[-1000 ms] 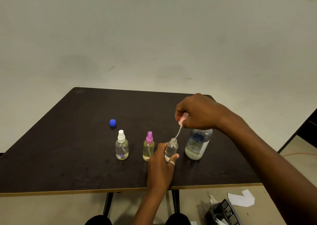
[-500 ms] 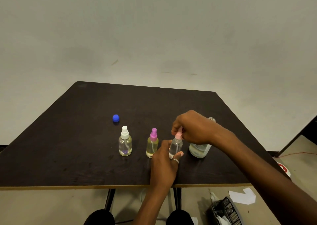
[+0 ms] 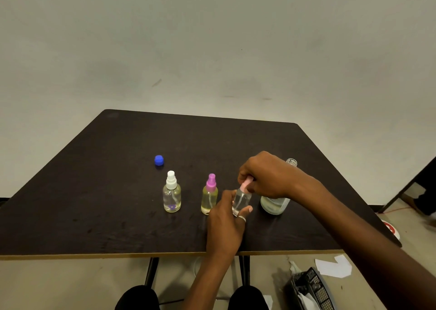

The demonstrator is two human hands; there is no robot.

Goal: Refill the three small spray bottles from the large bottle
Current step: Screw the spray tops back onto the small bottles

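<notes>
Head view, dark table (image 3: pixel 94 203) (bare wall behind), left hand (image 3: pixel 226 224) gripping small bottle (image 3: pixel 240 201), right hand (image 3: pixel 266 175) pinching pink sprayer (image 3: pixel 246 183)

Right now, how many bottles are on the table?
4. White-top bottle stands leftmost; purple-top bottle next; pink-top bottle is gripped by left hand while right hand holds its top; large bottle, uncapped, stands behind the right hand, partly hidden.

Dark table (image 3: pixel 94 203) against a plain pale wall (image 3: pixel 212 38).
</notes>
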